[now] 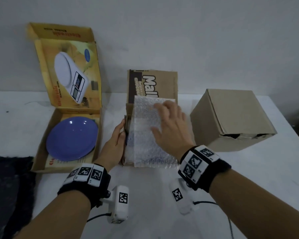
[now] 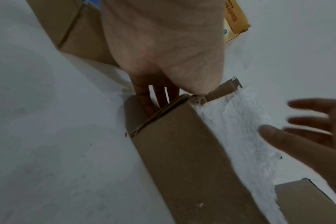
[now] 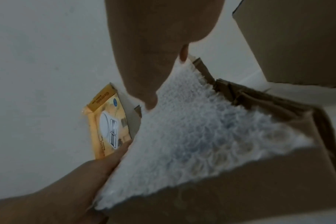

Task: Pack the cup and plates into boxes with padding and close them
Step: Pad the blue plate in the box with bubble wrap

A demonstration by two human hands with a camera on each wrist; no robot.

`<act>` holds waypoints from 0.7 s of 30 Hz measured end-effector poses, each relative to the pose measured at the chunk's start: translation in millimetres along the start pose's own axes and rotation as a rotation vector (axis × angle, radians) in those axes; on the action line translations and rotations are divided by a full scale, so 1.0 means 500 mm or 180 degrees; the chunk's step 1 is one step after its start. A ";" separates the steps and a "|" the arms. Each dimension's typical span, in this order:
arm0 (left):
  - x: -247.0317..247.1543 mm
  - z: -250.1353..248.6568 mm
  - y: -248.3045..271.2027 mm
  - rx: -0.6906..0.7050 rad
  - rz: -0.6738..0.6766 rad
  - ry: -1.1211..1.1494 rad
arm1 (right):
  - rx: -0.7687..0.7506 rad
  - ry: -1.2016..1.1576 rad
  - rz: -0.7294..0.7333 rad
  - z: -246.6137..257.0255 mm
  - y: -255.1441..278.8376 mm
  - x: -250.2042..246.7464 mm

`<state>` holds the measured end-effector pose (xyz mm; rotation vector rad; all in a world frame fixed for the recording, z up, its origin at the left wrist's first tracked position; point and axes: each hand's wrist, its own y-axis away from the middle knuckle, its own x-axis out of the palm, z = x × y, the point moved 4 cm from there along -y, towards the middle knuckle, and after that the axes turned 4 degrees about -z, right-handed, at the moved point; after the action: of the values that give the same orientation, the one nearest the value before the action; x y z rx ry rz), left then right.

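Observation:
A blue plate lies in the open yellow kitchen-scale box at the left. In the middle stands an open brown box, its printed lid upright, with a sheet of bubble wrap over its top. Something bluish shows faintly through the wrap. My left hand rests flat against this box's left wall, thumb on the rim. My right hand is spread over the wrap, fingertips at its far part. No cup is in sight.
A closed plain cardboard box stands to the right of the middle box. A dark cloth lies at the near left of the white table. A white wall rises behind the boxes.

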<state>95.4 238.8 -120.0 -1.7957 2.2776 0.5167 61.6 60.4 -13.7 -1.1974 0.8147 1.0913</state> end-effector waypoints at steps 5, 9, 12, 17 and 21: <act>0.004 -0.004 0.004 0.0048 -0.0018 -0.0014 | -0.0530 -0.0087 0.2040 -0.003 0.039 0.100; 0.003 -0.006 0.003 0.0096 -0.0025 -0.0083 | -0.0559 0.0349 0.2155 -0.013 0.039 0.132; 0.003 -0.004 0.004 0.0008 -0.0071 -0.0166 | -0.0681 0.0633 0.1790 -0.010 0.018 0.132; 0.001 -0.005 -0.006 -0.0126 0.0174 0.0070 | -0.0653 0.0678 0.1871 -0.008 0.009 0.142; 0.007 -0.011 -0.007 -0.0067 0.0269 -0.0023 | -0.0427 0.0167 0.2264 -0.021 -0.008 0.105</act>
<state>98.3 233.0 -116.8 -1.7100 2.3600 0.5623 81.9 61.4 -63.2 -1.0674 1.2746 1.7134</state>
